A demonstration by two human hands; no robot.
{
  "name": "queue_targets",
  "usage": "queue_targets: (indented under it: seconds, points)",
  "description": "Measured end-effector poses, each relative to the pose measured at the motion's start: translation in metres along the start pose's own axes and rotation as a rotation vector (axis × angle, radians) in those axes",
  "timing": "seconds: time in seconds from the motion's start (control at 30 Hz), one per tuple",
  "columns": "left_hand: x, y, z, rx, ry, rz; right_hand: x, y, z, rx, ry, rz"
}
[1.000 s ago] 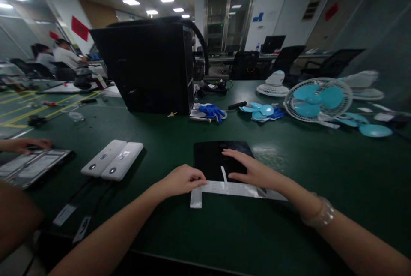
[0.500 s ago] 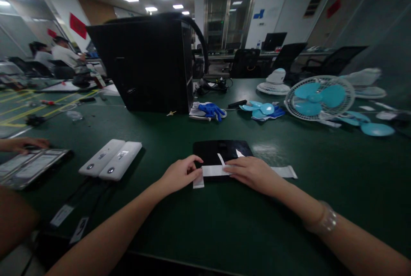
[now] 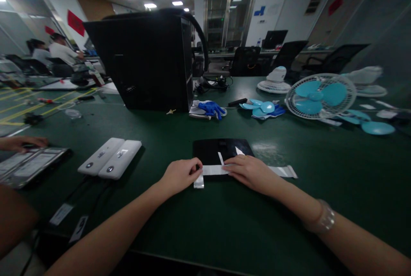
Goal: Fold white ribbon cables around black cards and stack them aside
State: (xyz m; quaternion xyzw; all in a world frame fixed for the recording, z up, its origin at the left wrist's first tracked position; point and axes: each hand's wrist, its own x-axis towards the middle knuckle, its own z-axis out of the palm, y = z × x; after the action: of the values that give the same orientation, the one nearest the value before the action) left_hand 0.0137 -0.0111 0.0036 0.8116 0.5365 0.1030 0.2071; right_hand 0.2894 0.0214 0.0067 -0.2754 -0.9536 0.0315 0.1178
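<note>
A flat black panel point(image 3: 212, 149) lies on the green table point(image 3: 224, 224) in front of me. A white ribbon strip point(image 3: 282, 172) runs across its near edge, with a short end hanging down at the left. My left hand point(image 3: 180, 176) is curled, its fingertips pinching the strip's left end. My right hand point(image 3: 250, 172) lies flat on the strip and the panel's near edge, fingers stretched out and pressing down. A clear bracelet point(image 3: 321, 220) is on my right wrist.
Two white oblong devices point(image 3: 111, 163) lie to the left, a black computer case point(image 3: 147, 66) stands behind, blue gloves point(image 3: 210, 109) and blue fan parts point(image 3: 321, 96) at the right. Another person's hand point(image 3: 22, 142) rests on trays at far left. People sit far back left.
The strip and both hands have moved up from the table's near side onto the panel's near edge. Since half a second ago almost nothing has shifted.
</note>
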Motion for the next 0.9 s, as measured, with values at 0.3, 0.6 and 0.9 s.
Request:
queue_targets:
  seconds: [0.3, 0.6, 0.9]
  points:
    - [-0.002, 0.001, -0.001, -0.012, -0.016, -0.034, 0.002, -0.006, -0.008, 0.005, -0.059, 0.036]
    - [0.000, 0.002, -0.002, 0.012, -0.012, -0.052, 0.003, -0.002, -0.010, -0.004, -0.033, 0.037]
    - [-0.001, -0.001, -0.001, 0.009, -0.017, -0.050, 0.002, -0.001, -0.008, -0.021, -0.008, 0.037]
